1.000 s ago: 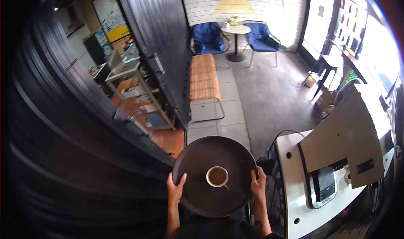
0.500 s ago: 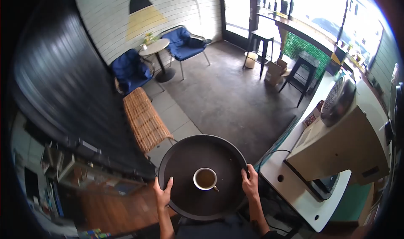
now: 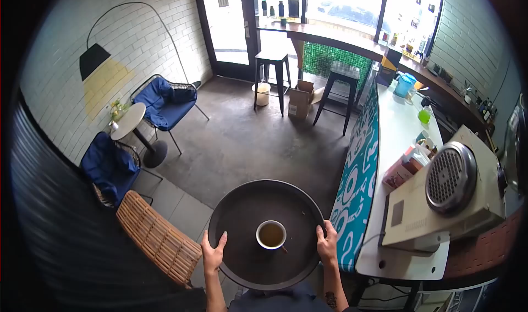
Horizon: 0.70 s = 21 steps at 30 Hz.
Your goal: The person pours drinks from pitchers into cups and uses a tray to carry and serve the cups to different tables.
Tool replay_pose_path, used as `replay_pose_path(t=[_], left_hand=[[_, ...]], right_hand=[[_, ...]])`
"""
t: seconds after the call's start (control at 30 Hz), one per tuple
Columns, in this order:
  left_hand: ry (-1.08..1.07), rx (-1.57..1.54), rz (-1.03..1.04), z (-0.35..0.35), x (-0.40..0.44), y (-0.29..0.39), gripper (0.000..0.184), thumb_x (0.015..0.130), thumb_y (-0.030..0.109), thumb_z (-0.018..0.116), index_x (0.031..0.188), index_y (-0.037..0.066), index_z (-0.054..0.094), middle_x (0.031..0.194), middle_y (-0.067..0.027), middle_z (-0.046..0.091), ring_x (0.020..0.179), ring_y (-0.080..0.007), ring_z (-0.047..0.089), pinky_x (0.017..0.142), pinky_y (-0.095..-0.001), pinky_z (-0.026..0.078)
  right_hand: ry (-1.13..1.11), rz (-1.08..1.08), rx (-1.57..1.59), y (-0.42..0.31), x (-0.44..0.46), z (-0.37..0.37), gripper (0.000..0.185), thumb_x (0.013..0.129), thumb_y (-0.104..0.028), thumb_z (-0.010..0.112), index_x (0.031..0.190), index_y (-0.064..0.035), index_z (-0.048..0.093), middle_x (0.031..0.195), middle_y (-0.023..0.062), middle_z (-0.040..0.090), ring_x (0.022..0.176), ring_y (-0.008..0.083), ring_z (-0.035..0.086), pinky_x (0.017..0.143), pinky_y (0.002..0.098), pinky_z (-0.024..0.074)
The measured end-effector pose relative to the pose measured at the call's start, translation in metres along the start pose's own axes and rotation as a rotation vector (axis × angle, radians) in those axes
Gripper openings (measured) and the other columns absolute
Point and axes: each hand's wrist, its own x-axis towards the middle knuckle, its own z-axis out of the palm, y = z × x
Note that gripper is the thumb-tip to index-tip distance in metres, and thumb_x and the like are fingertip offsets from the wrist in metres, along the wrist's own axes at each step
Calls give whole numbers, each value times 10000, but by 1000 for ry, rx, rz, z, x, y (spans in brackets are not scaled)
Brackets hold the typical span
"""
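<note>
A round dark tray [image 3: 236,257] is held level in front of my body. My left hand [image 3: 213,251] grips its left rim with the thumb on top. On the opposite rim, my right hand [image 3: 326,243] holds it the same way. Near the middle of the tray stands a white cup [image 3: 271,235] with brown liquid in it, and its handle points to the lower right. Neither hand touches the cup. The fingers under the tray are hidden.
A white counter [image 3: 379,257] with a beige machine [image 3: 445,202] runs along the right. A wicker bench [image 3: 159,238], blue chairs [image 3: 165,103] and a small round table [image 3: 129,120] stand left. Stools [image 3: 336,86] and a cardboard box [image 3: 300,99] are ahead, by the window bar.
My view has turned to the right and come nearer the counter, so the chairs and bench now appear further left. Both hands still hold the tray, with the cup on it.
</note>
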Motion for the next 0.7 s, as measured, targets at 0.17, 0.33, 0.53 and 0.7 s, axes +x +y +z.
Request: replay_pose_path(t=[0.17,0.33,0.53,0.7], left_hand=[[-72,-16,16,45,119,-12,318,874,157,738,1086,-39,605,976,-116,687,872,-183,636,811,-330,517],[-80,-50,-23,96,236,7,284,861,130,746,1049,-37,614,949,-103,686,853,-164,633,784,-318,520],[-38,-32,-6,156,372,38,285,876,145,735,1053,-34,602,938,-102,685,835,-156,633,780,-309,520],[-157,-89,36,211,496,31,263,891,137,713,1057,-35,603,942,-92,679,846,-156,627,789,-303,516]], right_hand=[[91,-9,59,1,93,37,80,965,-34,516,982,2,586,763,-41,497,709,47,439,628,224,362],[148,-48,52,-2,208,70,92,965,-36,508,976,8,589,769,-35,517,715,46,451,630,220,364],[163,-23,49,-21,350,102,97,967,-51,524,992,16,589,770,-33,528,710,53,448,634,221,368],[219,-36,26,-28,467,127,104,971,-68,527,974,16,588,765,-26,519,718,60,449,637,226,364]])
